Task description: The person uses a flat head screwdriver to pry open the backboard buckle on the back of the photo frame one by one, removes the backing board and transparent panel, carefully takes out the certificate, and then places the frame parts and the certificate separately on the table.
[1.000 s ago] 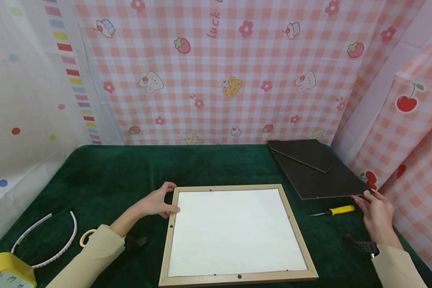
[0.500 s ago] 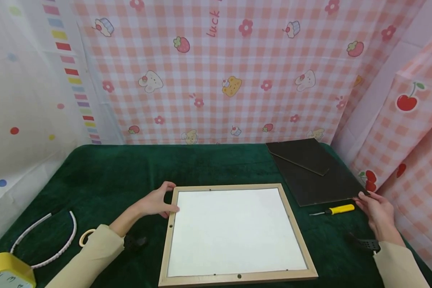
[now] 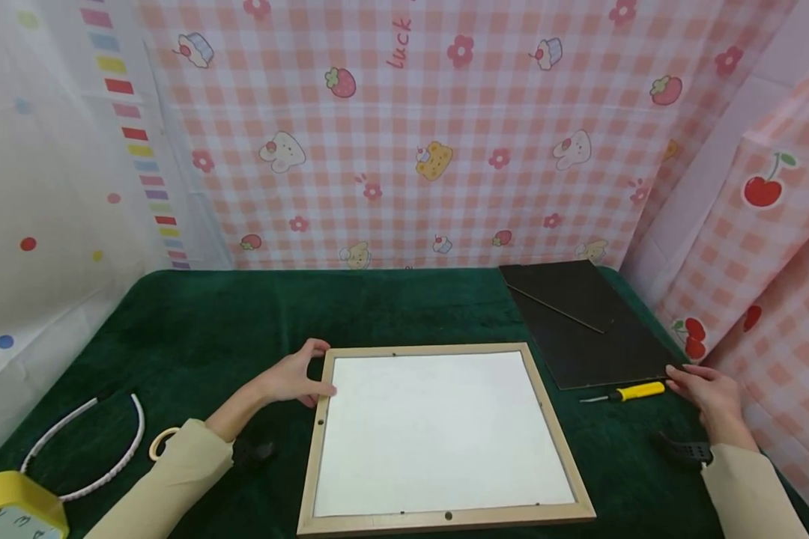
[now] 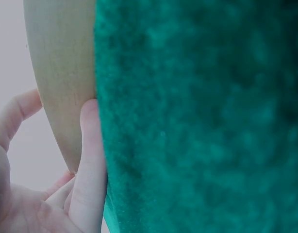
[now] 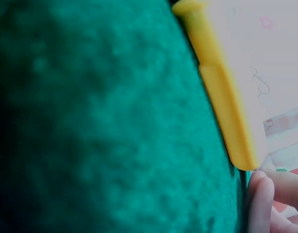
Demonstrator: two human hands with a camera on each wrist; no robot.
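Note:
A light wooden picture frame (image 3: 313, 464) lies on the table with a white sheet (image 3: 441, 434) inside it. My left hand (image 3: 300, 380) grips the frame's upper left side, thumb over the inner edge and fingers along the outside; the left wrist view shows fingers on both sides of the wood. To the right lies a black backing board (image 3: 580, 352) with a flap-like stand (image 3: 559, 288) on it. My right hand (image 3: 708, 393) pinches the board's near right corner. Close to that hand rests a yellow-handled screwdriver (image 3: 640, 391), its handle large in the right wrist view.
A yellow clock (image 3: 20, 501), a pale braided headband-like loop (image 3: 131, 449) and a beige ring (image 3: 162, 443) lie at the left. Green cloth (image 3: 243, 314) covers the table. Patterned curtains (image 3: 431, 112) hang behind and at both sides.
The near edge of the black backing board has come down and slightly toward me, now flat on the table beside the screwdriver. My left hand and the picture frame have stayed put.

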